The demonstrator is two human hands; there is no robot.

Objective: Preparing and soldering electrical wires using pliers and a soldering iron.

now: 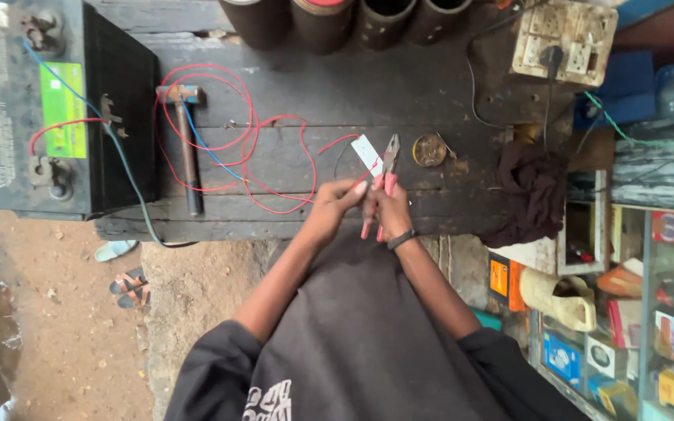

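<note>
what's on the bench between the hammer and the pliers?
Head view: loops of red wire lie on the dark planks between the hammer and the pliers; a thin blue wire runs there too.

Green rectangular label [63, 110] on the black battery [56, 109] far left; colourful small boxes [665, 343] in the glass cabinet [649, 312] lower right

Just one head cam, looking straight down from above at the counter [399, 86], pretty close in, with the floor [64, 327] showing at left.
</note>
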